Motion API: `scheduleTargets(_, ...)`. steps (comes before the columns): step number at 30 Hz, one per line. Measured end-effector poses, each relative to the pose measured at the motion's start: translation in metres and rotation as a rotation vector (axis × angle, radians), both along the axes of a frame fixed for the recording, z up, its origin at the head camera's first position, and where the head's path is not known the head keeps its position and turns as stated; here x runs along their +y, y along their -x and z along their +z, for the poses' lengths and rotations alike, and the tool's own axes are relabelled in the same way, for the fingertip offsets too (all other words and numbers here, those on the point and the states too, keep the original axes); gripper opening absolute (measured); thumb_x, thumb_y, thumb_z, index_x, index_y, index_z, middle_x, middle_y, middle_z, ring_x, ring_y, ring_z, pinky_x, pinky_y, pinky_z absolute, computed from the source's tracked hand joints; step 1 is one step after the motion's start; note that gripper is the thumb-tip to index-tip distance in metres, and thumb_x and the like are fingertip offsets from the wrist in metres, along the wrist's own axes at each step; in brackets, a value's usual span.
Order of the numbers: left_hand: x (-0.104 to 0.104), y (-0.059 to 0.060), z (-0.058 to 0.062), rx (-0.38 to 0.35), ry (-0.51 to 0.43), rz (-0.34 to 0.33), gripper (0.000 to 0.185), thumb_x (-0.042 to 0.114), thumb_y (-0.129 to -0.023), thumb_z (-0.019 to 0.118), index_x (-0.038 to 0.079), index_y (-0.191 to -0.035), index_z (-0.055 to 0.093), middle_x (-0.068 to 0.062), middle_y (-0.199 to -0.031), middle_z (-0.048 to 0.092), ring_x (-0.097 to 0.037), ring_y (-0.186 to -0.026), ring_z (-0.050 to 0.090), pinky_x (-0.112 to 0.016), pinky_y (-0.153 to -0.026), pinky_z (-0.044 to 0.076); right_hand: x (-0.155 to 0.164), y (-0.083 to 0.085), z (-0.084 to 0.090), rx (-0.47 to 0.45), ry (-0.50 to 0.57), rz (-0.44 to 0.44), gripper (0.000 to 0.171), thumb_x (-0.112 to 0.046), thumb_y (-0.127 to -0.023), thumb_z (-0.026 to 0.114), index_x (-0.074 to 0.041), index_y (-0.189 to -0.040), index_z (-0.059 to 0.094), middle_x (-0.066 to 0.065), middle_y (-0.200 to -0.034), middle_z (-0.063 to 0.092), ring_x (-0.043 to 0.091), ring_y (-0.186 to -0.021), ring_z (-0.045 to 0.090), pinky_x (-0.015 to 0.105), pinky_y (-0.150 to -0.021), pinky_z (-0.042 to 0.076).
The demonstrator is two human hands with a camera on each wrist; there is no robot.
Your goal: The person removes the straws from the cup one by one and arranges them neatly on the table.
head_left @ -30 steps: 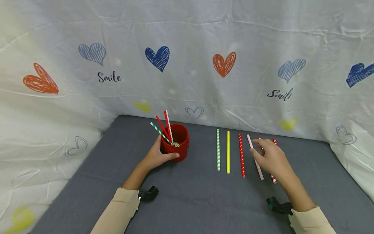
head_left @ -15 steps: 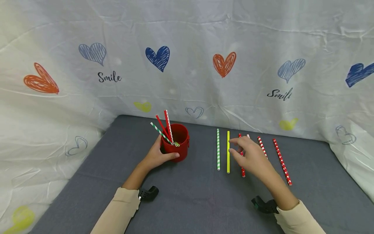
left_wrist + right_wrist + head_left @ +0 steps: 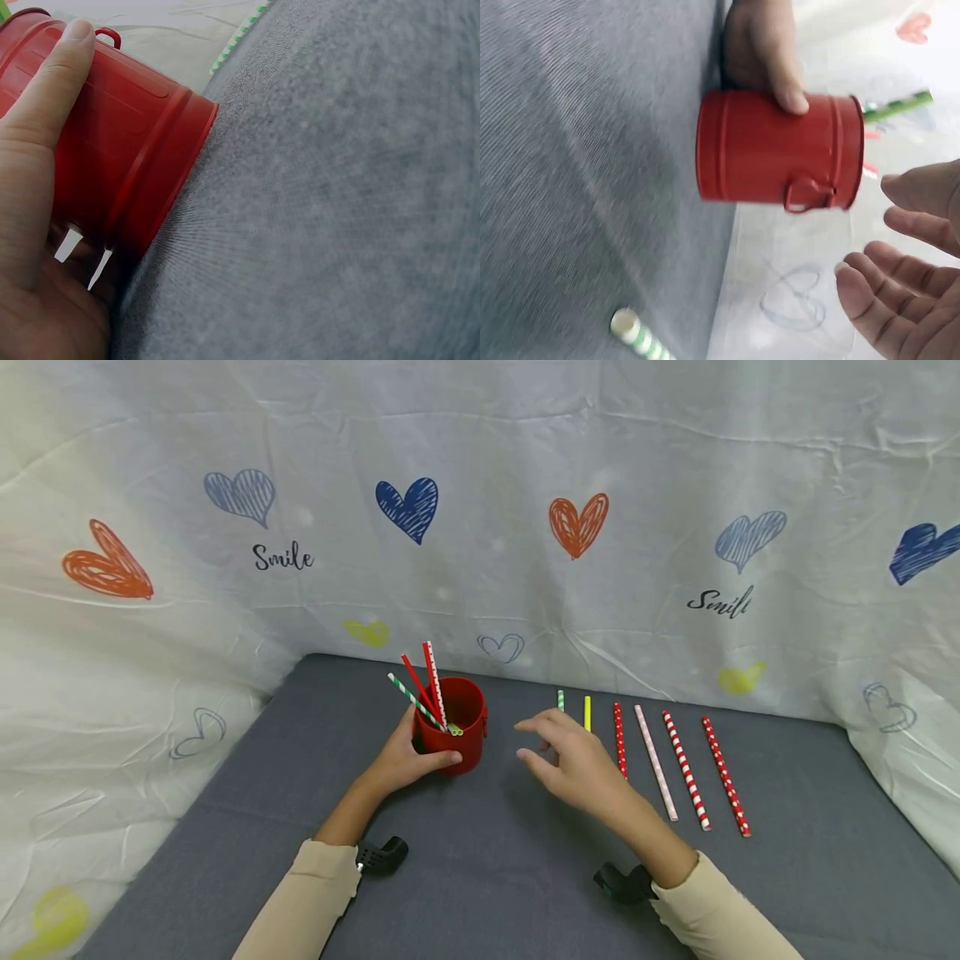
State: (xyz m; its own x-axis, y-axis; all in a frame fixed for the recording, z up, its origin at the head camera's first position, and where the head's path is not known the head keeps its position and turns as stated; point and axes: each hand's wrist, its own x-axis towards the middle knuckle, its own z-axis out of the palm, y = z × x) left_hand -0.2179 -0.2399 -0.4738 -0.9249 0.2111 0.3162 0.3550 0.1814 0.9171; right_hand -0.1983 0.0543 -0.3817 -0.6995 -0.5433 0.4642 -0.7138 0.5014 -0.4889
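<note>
A small red metal bucket [image 3: 462, 747] stands on the dark cloth, several paper straws [image 3: 420, 697] leaning out of it. My left hand [image 3: 401, 760] grips its side, with the thumb [image 3: 52, 90] across the front wall and the fingers behind, mostly hidden. To the right of the bucket my right hand [image 3: 577, 764] hovers above the cloth. Its fingers are loosely bent with nothing between them, as the right wrist view also shows. It covers most of a green striped straw [image 3: 560, 699] and part of a yellow straw [image 3: 587, 714].
Farther right lie a red dotted straw [image 3: 619, 739], a pale pink straw [image 3: 656, 764], a red-and-white striped straw [image 3: 686, 768] and another red dotted straw [image 3: 726, 777], side by side. A white curtain [image 3: 480, 577] printed with hearts hangs along the back edge.
My right hand has swept left across the row of straws toward the bucket, uncovering the straws on the right. My left hand and the bucket have stayed in place.
</note>
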Motion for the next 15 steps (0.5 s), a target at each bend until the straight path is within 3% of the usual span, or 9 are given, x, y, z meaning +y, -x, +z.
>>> scheduleTargets(4,0.000,0.001,0.000,0.008,0.005,0.000,0.093,0.011,-0.079,0.087,0.022,-0.153,0.031,-0.002,-0.144,0.049,-0.024,-0.128,0.047,-0.047,-0.099,0.047,-0.017,0.001,0.004,0.029,0.031,0.039,0.030,-0.009,-0.087,0.079,-0.009,-0.117,0.072,0.002,-0.113,0.063,0.020,-0.085,0.061,0.028,-0.062,0.053)
scheduleTargets(9,0.000,-0.001,0.001,0.013,-0.003,-0.016,0.094,0.008,-0.080,0.085,0.020,-0.154,0.029,-0.005,-0.145,0.047,-0.026,-0.128,0.048,-0.047,-0.100,0.046,-0.039,0.004,0.007,0.073,0.017,0.083,0.028,-0.010,-0.088,0.079,-0.006,-0.115,0.072,0.004,-0.111,0.064,0.016,-0.079,0.059,0.026,-0.063,0.051)
scheduleTargets(15,0.006,-0.013,0.023,-0.001,-0.020,-0.028,0.090,0.003,-0.081,0.083,0.009,-0.152,0.029,-0.012,-0.143,0.046,-0.030,-0.124,0.050,-0.042,-0.097,0.049,-0.058,0.005,0.009,0.140,-0.008,0.107,0.024,-0.009,-0.088,0.079,-0.006,-0.110,0.074,0.004,-0.108,0.065,0.017,-0.096,0.061,0.032,-0.080,0.054)
